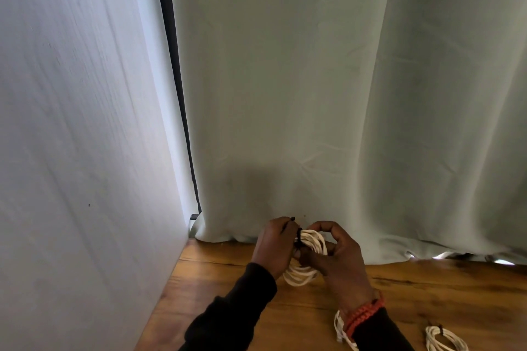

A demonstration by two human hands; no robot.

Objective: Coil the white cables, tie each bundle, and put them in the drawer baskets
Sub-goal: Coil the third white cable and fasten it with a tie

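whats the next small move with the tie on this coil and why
Probably pull the black tie snug. It already wraps the white cable coil, the left hand pinches its free end, and the right hand grips the coil, so tightening looks like what remains before setting the bundle down.

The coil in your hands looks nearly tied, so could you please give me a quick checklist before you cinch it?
1. White coil held by both hands, left hand and right hand: ok.
2. Black tie wrapped around the loops: ok.
3. Tie's tail pinched by the left fingers: ok.
4. Tie locked: cannot tell.
5. Tied bundle lying apart on the wooden table: ok.
6. Drawer baskets in view: not ok.
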